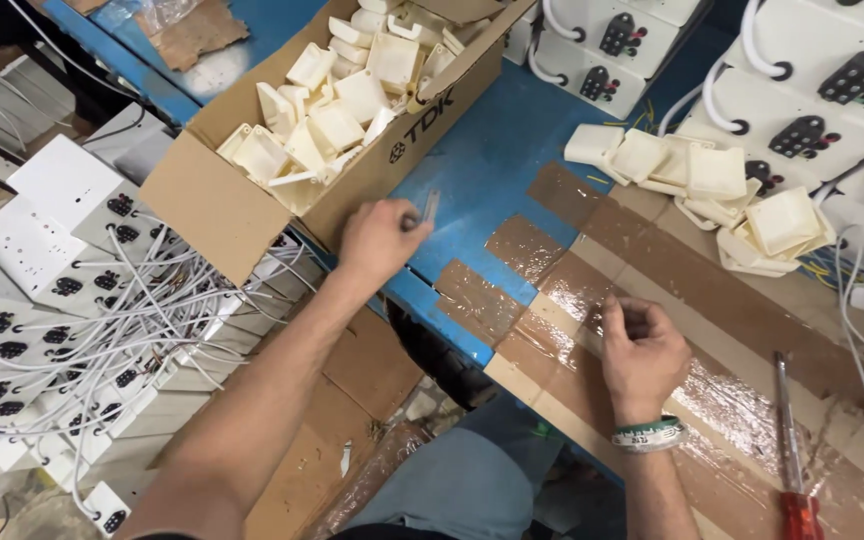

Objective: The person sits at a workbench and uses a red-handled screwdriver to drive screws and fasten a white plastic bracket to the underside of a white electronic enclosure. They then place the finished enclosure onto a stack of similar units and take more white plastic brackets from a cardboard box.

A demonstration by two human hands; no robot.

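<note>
The grip of the left hand [380,238] pinches a small clear piece [429,207] loosely beside the cardboard box [214,205], so it could slip onto the counter [482,160], while the right hand [642,350] is curled closed, contents unclear.

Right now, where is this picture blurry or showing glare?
Head view: motion blur smears the small flat piece pinched in the left hand; the right hand is slightly soft too. Glare streaks the shiny brown tape on the blue bench. The box of cream covers and the screwdriver look sharp.
</note>
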